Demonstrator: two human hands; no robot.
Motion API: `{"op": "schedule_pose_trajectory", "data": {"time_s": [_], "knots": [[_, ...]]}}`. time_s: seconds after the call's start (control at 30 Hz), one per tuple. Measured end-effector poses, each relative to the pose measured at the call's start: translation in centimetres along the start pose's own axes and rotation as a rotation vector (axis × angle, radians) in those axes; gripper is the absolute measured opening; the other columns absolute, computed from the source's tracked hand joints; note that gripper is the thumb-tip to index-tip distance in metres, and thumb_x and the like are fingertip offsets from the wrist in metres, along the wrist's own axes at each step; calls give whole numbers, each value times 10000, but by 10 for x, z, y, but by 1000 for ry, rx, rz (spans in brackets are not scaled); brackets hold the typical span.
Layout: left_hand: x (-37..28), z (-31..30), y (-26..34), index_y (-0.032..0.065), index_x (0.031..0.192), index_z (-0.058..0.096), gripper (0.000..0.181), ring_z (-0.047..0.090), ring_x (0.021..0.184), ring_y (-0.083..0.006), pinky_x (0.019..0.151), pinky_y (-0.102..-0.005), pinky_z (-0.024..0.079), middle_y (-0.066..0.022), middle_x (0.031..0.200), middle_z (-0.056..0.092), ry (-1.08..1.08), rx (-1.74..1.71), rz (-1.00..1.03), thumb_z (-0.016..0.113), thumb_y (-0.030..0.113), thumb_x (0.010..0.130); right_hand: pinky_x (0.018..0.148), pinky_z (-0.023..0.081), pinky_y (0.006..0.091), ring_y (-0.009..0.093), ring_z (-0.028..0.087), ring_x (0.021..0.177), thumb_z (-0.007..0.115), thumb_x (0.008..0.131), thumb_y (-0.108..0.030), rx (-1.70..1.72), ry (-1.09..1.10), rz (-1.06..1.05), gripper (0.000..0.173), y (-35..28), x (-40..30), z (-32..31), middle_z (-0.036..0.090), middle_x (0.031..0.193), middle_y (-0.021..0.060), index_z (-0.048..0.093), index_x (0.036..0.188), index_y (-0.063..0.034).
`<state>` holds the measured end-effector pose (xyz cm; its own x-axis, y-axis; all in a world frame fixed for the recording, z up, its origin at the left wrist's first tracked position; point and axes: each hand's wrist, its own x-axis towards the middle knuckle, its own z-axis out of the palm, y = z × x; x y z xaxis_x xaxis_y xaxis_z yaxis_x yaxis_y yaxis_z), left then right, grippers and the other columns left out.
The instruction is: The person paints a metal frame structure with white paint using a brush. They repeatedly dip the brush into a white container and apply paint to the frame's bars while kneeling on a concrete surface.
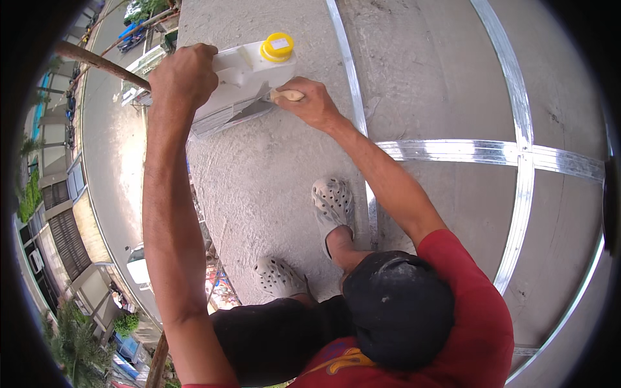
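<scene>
A white plastic jerrycan [233, 92] with a yellow screw cap [277, 47] sits at the concrete ledge, its lower side streaked grey. At its left end, my left hand [187, 72] is curled over the edge; the fingertips are partly hidden. In my right hand [310, 102] is a putty knife, gripped by its pale wooden handle [289, 94]. The knife's grey metal blade [254, 106] points left and lies against the jerrycan's near side. Whether the can's near side is cut open is hard to tell.
Shiny metal channels [523, 121] cross the grey wall boards [451, 72] on the right. A wooden pole [104, 68] reaches in behind my left wrist. Past the ledge's left edge, a street [109, 145] lies far below. My perforated clogs [332, 199] stand on the rough concrete [252, 184].
</scene>
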<state>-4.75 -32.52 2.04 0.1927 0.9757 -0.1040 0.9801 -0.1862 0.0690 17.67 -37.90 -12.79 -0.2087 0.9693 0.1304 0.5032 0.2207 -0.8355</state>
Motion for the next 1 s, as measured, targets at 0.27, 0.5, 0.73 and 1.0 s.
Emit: {"op": "schedule_pose_trajectory", "data": {"time_s": [0.27,0.5,0.73,1.0], "knots": [[-1,4,-5,156,1086,707,374,693,902,-344,767,-468,553,-138,955,719,14,-35,-19,581,65,745,680,540,361,242,696,727,699,802,-196,13,-10,204,265,2,26,9,712,798,185,701,939,31],[-6,13,-10,118,839,734,127,709,822,-292,706,-532,493,-93,861,706,206,-62,-20,642,92,755,686,531,348,225,707,751,701,816,-171,39,-22,152,254,-8,23,9,727,839,172,702,967,33],[-12,16,-9,129,877,721,155,683,888,-282,734,-552,474,-69,934,673,214,-214,-40,673,76,740,680,513,417,336,682,740,675,778,-118,-137,-45,139,195,-3,18,5,697,800,193,677,896,36],[-4,24,12,136,894,706,176,670,926,-274,761,-542,485,-60,958,653,134,-223,15,649,52,751,872,536,429,327,667,995,722,768,-126,-266,221,-292,343,17,25,20,703,1019,136,665,1101,-68]]}}
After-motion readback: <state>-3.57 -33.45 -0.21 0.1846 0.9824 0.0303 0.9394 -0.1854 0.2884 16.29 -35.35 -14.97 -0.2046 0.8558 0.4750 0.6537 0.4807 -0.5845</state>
